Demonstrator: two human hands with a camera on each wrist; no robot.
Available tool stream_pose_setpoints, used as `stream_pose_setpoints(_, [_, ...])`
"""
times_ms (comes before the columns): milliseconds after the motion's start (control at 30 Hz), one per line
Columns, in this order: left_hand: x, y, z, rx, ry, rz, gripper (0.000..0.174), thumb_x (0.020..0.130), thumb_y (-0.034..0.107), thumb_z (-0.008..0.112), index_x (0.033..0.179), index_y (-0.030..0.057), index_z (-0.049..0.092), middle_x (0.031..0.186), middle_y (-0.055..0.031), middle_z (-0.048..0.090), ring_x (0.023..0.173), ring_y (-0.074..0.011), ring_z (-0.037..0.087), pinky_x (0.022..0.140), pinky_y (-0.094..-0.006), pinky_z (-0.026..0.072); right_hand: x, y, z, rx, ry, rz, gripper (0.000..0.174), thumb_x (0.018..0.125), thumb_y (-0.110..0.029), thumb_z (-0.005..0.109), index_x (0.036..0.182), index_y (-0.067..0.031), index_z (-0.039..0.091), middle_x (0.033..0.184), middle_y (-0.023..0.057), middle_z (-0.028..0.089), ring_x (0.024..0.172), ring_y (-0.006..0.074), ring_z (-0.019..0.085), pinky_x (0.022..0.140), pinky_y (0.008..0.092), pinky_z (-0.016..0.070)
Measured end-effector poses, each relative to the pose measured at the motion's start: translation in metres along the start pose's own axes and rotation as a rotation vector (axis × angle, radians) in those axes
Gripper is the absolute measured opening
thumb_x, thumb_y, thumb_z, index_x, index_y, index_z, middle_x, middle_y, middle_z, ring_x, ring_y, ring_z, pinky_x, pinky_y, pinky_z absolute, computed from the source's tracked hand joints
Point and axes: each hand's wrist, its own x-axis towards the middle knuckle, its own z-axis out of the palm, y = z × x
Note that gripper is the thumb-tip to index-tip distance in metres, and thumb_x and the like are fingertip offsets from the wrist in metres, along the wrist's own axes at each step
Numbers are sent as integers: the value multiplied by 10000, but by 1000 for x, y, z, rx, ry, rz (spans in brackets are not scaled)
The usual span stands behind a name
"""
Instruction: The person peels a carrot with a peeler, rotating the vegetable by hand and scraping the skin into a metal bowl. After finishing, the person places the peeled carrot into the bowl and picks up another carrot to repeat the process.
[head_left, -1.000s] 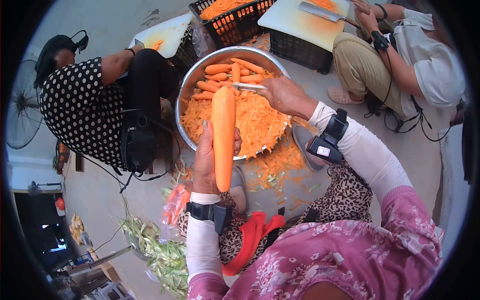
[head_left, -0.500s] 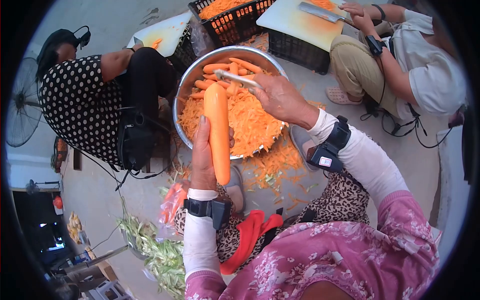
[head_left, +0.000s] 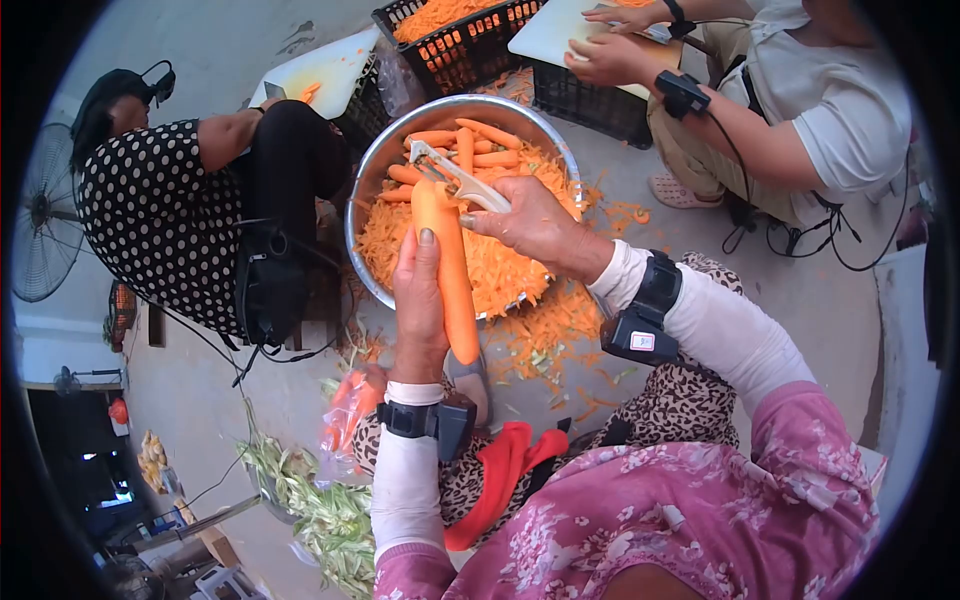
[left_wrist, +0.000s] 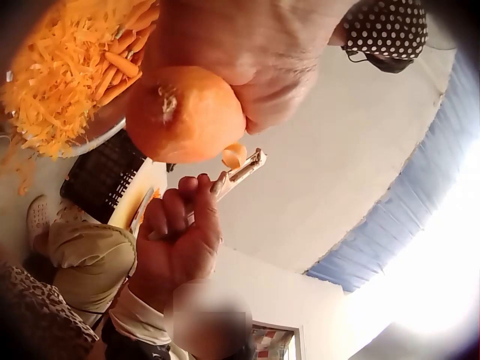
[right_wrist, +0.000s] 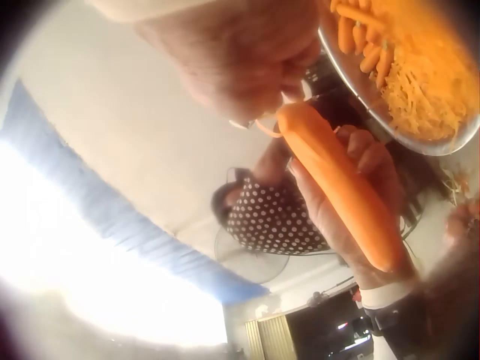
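Observation:
My left hand [head_left: 420, 305] grips a large peeled-looking orange carrot [head_left: 458, 290], thumb along its side, its far end tilted up over the basin. In my right hand [head_left: 540, 225] is a pale-handled peeler [head_left: 475, 188], its head right at the carrot's far end. A curl of peel [left_wrist: 234, 155] hangs near the peeler head in the left wrist view. Below them, a metal basin [head_left: 357, 250] holds several whole carrots [head_left: 490, 133] and a heap of orange peelings [head_left: 510, 262]. In the right wrist view, my right hand hides most of the peeler.
Fallen peelings [head_left: 545, 335] litter the floor before the basin. A black crate [head_left: 455, 62] of orange shreds stands behind it. Two people sit nearby, each at a white cutting board [head_left: 335, 70]. Green husks [head_left: 335, 525] and a plastic bag [head_left: 350, 410] lie at my left.
My right hand lifted the peeler off the carrot's far end, then brought it back down there. The carrot shifted slightly and tilted. The person at right reached further over the board.

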Motion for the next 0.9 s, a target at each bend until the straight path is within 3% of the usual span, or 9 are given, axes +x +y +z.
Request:
stream_pose_setpoints(67, [4, -1, 11, 200, 60, 228, 419, 947, 322, 510, 1242, 27, 474, 975, -52, 592, 789, -102, 578, 654, -228, 484, 0, -8, 5, 205, -32, 107, 274, 794, -110, 650, 1031, 22, 610, 768, 25, 577, 664, 108, 552, 578, 239, 446])
stream_pose_setpoints(167, [-2, 9, 13, 314, 14, 222, 452, 935, 248, 552, 1302, 20, 418, 1083, -38, 560, 887, -76, 529, 737, -215, 446, 7, 5, -1, 404, -108, 287, 276, 795, -108, 641, 1045, -5, 586, 707, -11, 516, 564, 63, 474, 464, 223, 373])
stream_pose_setpoints(300, [-1, -3, 2, 343, 2, 301, 443, 932, 242, 559, 1294, 22, 425, 1064, -30, 558, 872, -72, 522, 731, -215, 444, 3, 5, 5, 520, -141, 306, 261, 803, -104, 616, 1047, -27, 564, 674, -32, 467, 513, 31, 397, 409, 200, 286])
stream_pose_setpoints(500, [-4, 1, 2, 262, 40, 247, 418, 930, 226, 559, 1281, 32, 441, 1036, -23, 566, 846, -76, 532, 706, -218, 453, 10, -5, 4, 455, -129, 241, 216, 807, -99, 590, 1007, -24, 554, 666, -37, 462, 494, 31, 395, 401, 191, 286])
stream_pose_setpoints(667, [-2, 8, -17, -15, 16, -66, 330, 951, 314, 483, 1104, 26, 536, 852, -53, 578, 713, -124, 562, 612, -258, 479, 24, -18, -14, 565, -180, 140, 162, 832, -94, 601, 971, -56, 527, 653, -62, 427, 456, 0, 337, 375, 174, 242])
stream_pose_setpoints(767, [0, 7, -24, -299, -64, -164, 400, 943, 378, 453, 1054, 5, 548, 874, -100, 570, 693, -169, 548, 597, -272, 459, 34, -13, -23, 610, -238, 103, 267, 808, -96, 623, 1053, -65, 521, 700, -45, 453, 464, -3, 342, 380, 162, 246])
stream_pose_setpoints(833, [-1, 11, -23, -357, -68, -172, 425, 944, 379, 417, 1075, -8, 533, 872, -119, 553, 726, -196, 528, 582, -280, 443, 58, 20, -28, -242, -195, 247, 361, 782, -99, 638, 1110, -26, 506, 755, 40, 557, 478, 114, 471, 416, 249, 368])
stream_pose_setpoints(867, [-1, 13, -23, -438, -98, -184, 452, 945, 405, 418, 1092, -11, 519, 875, -115, 539, 736, -192, 507, 577, -269, 435, 75, 85, -30, -808, 85, -427, 331, 785, -154, 634, 1041, 29, 533, 767, 163, 613, 588, 290, 579, 542, 380, 454])
stream_pose_setpoints(900, [-2, 15, -24, -518, -126, -197, 481, 945, 431, 419, 1109, -13, 505, 878, -111, 525, 747, -187, 487, 572, -259, 428, 70, 76, -26, -805, 86, -427, 331, 785, -154, 634, 1041, 29, 533, 767, 163, 613, 588, 290, 579, 542, 380, 454])
